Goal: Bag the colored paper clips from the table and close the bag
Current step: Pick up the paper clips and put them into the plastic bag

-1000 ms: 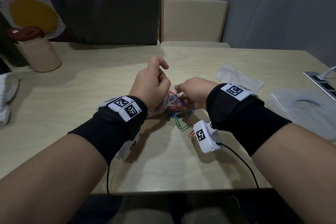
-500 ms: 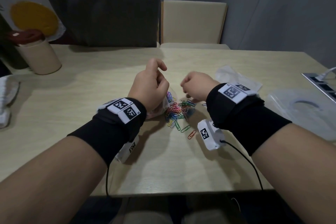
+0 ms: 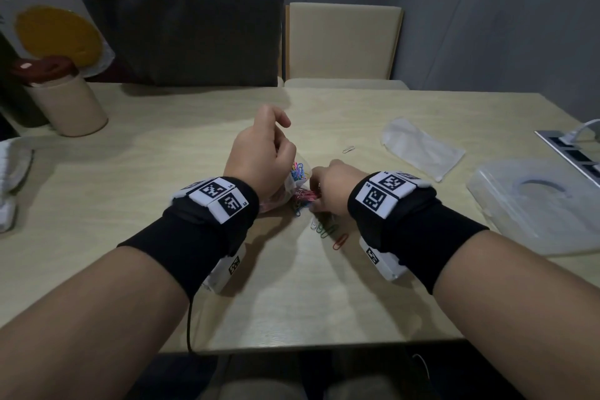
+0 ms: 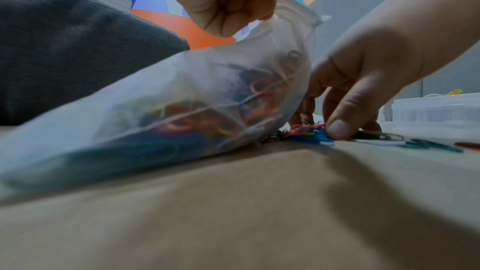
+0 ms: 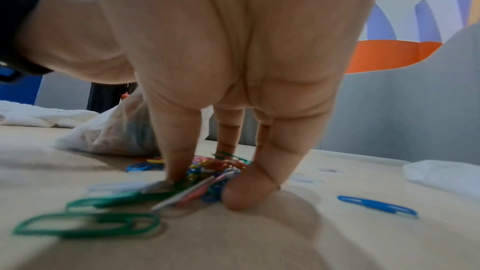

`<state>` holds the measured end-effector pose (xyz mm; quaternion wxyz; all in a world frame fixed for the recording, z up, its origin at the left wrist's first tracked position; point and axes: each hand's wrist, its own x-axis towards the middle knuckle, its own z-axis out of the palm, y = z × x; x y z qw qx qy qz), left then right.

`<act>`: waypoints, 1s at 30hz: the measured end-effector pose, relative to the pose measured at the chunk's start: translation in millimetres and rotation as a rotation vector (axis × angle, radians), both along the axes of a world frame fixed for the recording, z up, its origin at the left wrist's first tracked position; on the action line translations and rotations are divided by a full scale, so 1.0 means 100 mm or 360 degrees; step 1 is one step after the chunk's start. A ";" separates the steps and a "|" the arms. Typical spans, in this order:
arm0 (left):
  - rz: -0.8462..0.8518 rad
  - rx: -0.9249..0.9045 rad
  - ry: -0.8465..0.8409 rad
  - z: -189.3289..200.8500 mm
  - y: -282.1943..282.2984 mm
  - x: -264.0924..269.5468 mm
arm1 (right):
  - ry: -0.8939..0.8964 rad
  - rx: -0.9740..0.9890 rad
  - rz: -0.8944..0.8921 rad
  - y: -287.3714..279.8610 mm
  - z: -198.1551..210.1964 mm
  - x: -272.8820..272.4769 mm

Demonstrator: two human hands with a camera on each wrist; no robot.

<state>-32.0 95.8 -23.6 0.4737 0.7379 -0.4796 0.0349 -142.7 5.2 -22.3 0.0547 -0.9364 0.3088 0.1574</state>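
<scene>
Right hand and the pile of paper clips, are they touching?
Touching. The right wrist view shows the right hand with fingertips planted in the paper clip pile on the table.

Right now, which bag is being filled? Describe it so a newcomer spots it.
On the table, go to the middle, where the two hands meet. The left hand pinches the bag by its rim, and paper clips show through it. The other bag, further right, lies flat and untouched.

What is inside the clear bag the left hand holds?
Colored paper clips show through the clear bag, pinched by the left hand. Their number is unclear; the film blurs them.
</scene>
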 end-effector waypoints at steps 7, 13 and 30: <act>-0.0004 0.0004 0.0005 -0.01 -0.01 0.01 | -0.0068 -0.0074 -0.0053 -0.14 -0.01 -0.05; -0.0014 0.0014 0.0008 0.00 0.00 0.01 | -0.0567 0.0435 -0.0488 -0.28 0.08 -0.12; -0.0004 0.0023 0.0005 0.01 0.00 0.02 | -0.1067 0.1371 -0.0636 -0.02 0.40 0.16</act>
